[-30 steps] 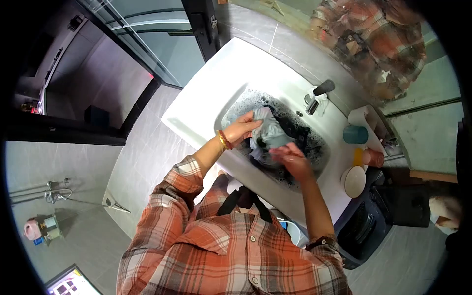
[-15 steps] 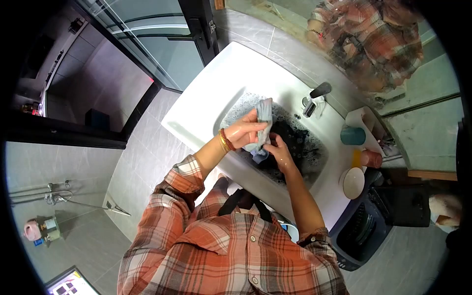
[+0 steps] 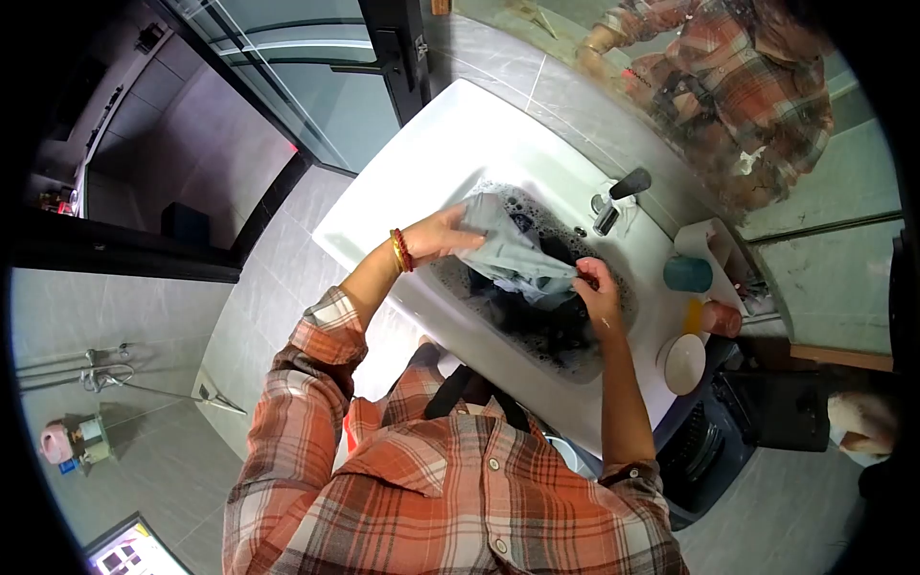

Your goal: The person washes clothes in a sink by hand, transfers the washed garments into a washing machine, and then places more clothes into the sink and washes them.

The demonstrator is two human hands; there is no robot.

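A wet light grey cloth [image 3: 517,251], perhaps a garment, is stretched between my hands over the white sink [image 3: 383,209]. My left hand [image 3: 437,233], with bracelets at the wrist, grips its left end, thumb on top. At the right end, my right hand [image 3: 599,295] pinches the cloth's edge between thumb and fingers. Dark wet fabric [image 3: 546,326] lies beneath in sudsy water, and white foam [image 3: 494,189] gathers along the basin's edge. What the cloth is exactly, I cannot make out.
Behind the basin stands a faucet [image 3: 608,216] with a dark handle. Along the right side are a teal cup [image 3: 688,274], a pinkish cup [image 3: 722,319] and a white bowl [image 3: 684,364]. A dark bin-like container [image 3: 700,450] sits at the lower right. A glass door [image 3: 307,96] stands at upper left.
My hands have moved apart, left hand leftward and right hand rightward. The grey cloth, bunched and upright before, is now spread wide between them.
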